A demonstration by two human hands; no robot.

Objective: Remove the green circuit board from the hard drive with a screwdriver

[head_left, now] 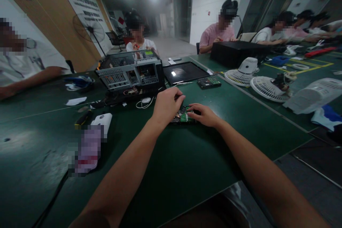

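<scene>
A hard drive lies flat on the green table in front of me, its green circuit board facing up. Over its left part, my left hand is closed in a pinch. A thin dark shape shows below those fingers, too unclear to name. My right hand rests at the drive's right side, fingers stretched out and apart, the tips at the circuit board. Farther back and to the right sits a second hard drive, untouched.
An opened computer case stands at the back left, with a black panel beside it. A screwdriver, a white power bank and a blurred phone-like object lie left. Fan parts are at right. Several people sit around.
</scene>
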